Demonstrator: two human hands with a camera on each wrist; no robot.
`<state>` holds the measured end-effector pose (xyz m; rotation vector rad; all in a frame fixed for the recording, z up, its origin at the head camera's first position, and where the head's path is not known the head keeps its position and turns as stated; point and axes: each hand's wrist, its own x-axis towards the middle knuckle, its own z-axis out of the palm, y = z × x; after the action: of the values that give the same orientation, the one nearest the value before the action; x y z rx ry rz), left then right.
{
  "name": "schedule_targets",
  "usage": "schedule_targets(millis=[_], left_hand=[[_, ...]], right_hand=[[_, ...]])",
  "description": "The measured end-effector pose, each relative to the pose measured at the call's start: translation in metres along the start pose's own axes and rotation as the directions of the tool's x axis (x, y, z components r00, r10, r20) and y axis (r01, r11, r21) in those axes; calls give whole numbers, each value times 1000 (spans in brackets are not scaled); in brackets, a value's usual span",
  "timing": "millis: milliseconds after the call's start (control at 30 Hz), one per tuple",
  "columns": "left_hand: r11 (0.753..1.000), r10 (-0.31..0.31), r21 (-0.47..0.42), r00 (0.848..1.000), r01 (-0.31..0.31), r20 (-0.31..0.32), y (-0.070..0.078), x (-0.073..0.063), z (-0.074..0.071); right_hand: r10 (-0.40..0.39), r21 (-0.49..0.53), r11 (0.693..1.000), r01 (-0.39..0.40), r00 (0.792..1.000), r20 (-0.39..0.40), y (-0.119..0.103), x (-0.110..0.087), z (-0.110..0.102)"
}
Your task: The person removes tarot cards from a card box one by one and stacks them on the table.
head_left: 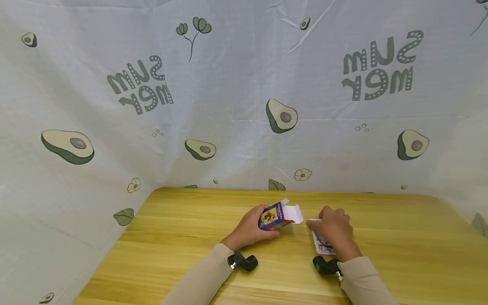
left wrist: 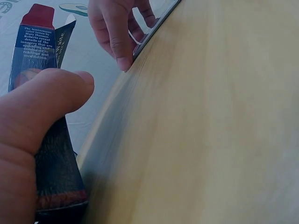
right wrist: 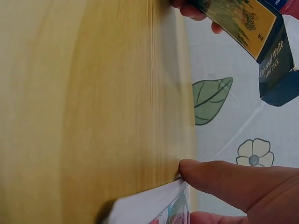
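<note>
My left hand [head_left: 249, 228] grips a blue-and-yellow tarot card box [head_left: 270, 217], held tilted above the table. The box's flaps stand open on its right side, and its end panel [right wrist: 273, 60] reads "Universal Waite Tarot Deck". In the left wrist view, the thumb [left wrist: 56, 93] lies across the box's narrow side. To the right, my right hand [head_left: 337, 231] holds a stack of tarot cards [head_left: 321, 245] by its edges, low at the tabletop. The right wrist view shows the thumb [right wrist: 219, 182] at a corner of the slightly fanned cards [right wrist: 154, 205]. The palm hides most of the stack.
The light wooden table [head_left: 183, 262] runs back to a pale curtain [head_left: 236, 84] printed with avocados, leaves and lettering. Each wrist bears a small black camera, one at the left wrist [head_left: 244, 261] and one at the right wrist [head_left: 325, 266].
</note>
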<state>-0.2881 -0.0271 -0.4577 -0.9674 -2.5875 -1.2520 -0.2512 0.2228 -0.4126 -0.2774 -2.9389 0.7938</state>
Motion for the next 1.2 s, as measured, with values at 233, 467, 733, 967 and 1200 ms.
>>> schedule_targets(millis=[233,467,733,967,1200], left_hand=[[1000,-7,7,1000,7,1,-2,2,1],[1000,-12,3,1000,12,4,-1,2,2],[1000,-10,9,1000,10,1,0,2,1],[1000,-15,14,1000,15,3,1,2,1],[1000,-21,9,1000,21,7,2,2,0]], right_hand=[[-24,14,1000,24,1000,0,0,1,-2],[-23,11,1000,23,1000,-1,1,2,-3],[-21,1,1000,21,1000,6,1,3,-5],[-18,-8,1000,18,1000,3,1,4,-5],[-2,1,1000,2,1000,14,1,5,-8]])
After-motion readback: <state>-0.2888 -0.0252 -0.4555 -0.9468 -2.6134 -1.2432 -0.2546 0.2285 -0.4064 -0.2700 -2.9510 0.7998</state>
